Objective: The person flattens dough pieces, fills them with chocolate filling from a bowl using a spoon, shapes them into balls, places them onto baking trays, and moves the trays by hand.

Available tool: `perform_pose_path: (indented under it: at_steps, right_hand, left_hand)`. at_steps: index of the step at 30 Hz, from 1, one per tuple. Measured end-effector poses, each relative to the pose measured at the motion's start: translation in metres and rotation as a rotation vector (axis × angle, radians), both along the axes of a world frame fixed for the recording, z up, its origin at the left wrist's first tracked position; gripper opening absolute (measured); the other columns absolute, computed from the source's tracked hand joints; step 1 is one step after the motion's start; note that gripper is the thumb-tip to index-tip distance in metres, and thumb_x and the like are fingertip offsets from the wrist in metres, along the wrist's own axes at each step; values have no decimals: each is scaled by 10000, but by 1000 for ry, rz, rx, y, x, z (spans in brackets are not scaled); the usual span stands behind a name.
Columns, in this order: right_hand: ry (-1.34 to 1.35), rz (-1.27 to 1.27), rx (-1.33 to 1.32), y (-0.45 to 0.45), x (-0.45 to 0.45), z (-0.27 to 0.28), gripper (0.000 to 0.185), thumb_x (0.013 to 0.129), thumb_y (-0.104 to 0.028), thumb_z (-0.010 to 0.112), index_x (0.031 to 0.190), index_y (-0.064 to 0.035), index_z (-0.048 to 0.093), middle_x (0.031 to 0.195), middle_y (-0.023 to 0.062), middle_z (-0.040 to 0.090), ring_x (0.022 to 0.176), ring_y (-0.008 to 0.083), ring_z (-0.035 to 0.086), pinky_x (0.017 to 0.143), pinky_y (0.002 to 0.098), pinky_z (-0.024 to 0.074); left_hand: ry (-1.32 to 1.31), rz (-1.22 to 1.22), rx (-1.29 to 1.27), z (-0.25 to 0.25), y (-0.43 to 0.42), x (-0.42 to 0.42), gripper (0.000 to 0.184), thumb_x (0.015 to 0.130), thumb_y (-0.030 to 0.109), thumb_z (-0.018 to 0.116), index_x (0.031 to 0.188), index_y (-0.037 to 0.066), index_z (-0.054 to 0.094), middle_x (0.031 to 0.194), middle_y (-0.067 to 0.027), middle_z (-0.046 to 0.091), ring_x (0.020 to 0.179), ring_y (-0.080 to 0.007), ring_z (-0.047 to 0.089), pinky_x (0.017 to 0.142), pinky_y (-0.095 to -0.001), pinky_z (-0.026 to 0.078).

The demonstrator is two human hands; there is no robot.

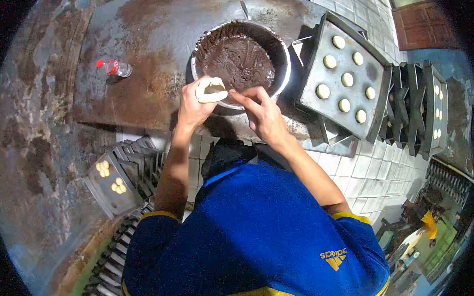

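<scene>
Your left hand [194,103] gripped the off-white, hollowed piece of soft dough [212,97], fingers curled around it, at the near-left rim of the round metal pot [287,68]. The pot contained thick dark-brown paste [239,56]. Your right hand [266,115], fingers bent, was at the pot's near rim, just beside the dough; whether it pinched anything could not be told. The rectangular grey metal tray [335,87] was right of the pot.

You see a cream, hollow dough piece [213,98], dark-brown paste [239,56], a round silver-rimmed metal pot [287,69], a grey worktop [144,36] mottled rust-brown, a clear, red-capped plastic bottle [122,70], and your blue fabric shirt [271,220] trimmed in yellow
</scene>
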State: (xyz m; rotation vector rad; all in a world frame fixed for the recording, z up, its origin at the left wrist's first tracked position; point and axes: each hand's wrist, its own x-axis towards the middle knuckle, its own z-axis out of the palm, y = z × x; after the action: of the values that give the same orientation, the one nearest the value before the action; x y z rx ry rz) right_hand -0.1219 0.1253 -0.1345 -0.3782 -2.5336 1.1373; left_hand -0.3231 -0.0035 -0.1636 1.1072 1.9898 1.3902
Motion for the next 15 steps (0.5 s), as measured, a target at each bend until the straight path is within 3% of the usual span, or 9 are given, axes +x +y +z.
perform_pose_path:
  at_steps: [2, 3, 4, 6, 8, 9, 11, 12, 15]
  right_hand:
    - [33, -137, -28, -9, 18, -20, 659, 802, 108, 654, 1411, -144, 652, 1179, 143, 604, 1049, 361, 647, 913, 447, 551]
    - [40, -196, -112, -13, 29, -19, 526, 873, 71, 607, 1371, -94, 662, 1185, 172, 624, 1064, 366, 652, 900, 452, 549]
    - [40, -214, -115, -17, 44, -33, 526, 873, 71, 607, 1371, -94, 662, 1185, 172, 624, 1064, 366, 652, 900, 452, 549]
    - [-36, -483, -252, -29, 87, -106, 337, 968, 31, 580, 1276, -55, 688, 1012, 159, 647, 923, 328, 669, 845, 373, 544]
    - [-94, -752, -331, -36, 154, -230, 245, 1012, -21, 552, 1222, -22, 678, 1031, 197, 693, 923, 352, 696, 852, 387, 557]
    - [-298, -700, -218, -30, 180, -244, 267, 992, -65, 606, 1246, -16, 669, 1112, 227, 718, 972, 383, 711, 895, 418, 564]
    - [-545, -582, -184, -19, 189, -238, 386, 955, -200, 713, 1301, -35, 660, 1252, 244, 663, 1189, 395, 642, 1011, 454, 519]
    - [-634, -539, -94, -13, 171, -190, 450, 937, -242, 753, 1327, -41, 654, 1309, 242, 636, 1258, 392, 607, 1057, 456, 496]
    - [-189, -385, -288, 13, 109, -77, 667, 857, -336, 854, 1417, -60, 619, 1364, 209, 589, 1320, 354, 569, 1104, 433, 467]
  left_hand:
    - [-21, -15, -16, -20, 5, 5, 295, 861, 122, 810, 1110, -17, 738, 998, -79, 789, 901, -152, 731, 836, -310, 578]
    - [-72, 24, -8, -33, 7, 6, 258, 902, 123, 764, 1120, -14, 749, 1000, -72, 791, 900, -151, 732, 843, -311, 574]
    - [-231, 138, -152, -73, 4, -3, 266, 924, 141, 764, 1149, -3, 752, 1032, -61, 793, 935, -144, 728, 880, -308, 563]
    - [-170, 156, -209, -41, 16, 5, 284, 938, 185, 792, 1141, -9, 751, 1060, -60, 790, 967, -134, 721, 897, -305, 557]
    - [-192, 78, -201, -52, 19, 8, 363, 904, 266, 847, 1136, 1, 758, 1061, -69, 792, 967, -132, 728, 890, -311, 562]
    - [-218, -30, -210, -43, 21, 14, 367, 898, 268, 853, 1132, 4, 752, 1061, -69, 791, 971, -129, 724, 895, -310, 560]
    - [-270, -199, -197, -37, 26, 23, 376, 880, 266, 871, 1121, 10, 736, 1046, -70, 787, 959, -128, 714, 894, -311, 557]
    - [-238, -288, -230, -36, 30, 26, 384, 872, 262, 876, 1122, 7, 733, 1047, -75, 783, 951, -130, 709, 890, -313, 557]
    - [-277, -571, -273, -20, 47, 38, 406, 870, 214, 874, 1182, 14, 709, 1079, -42, 766, 982, -124, 690, 912, -321, 555]
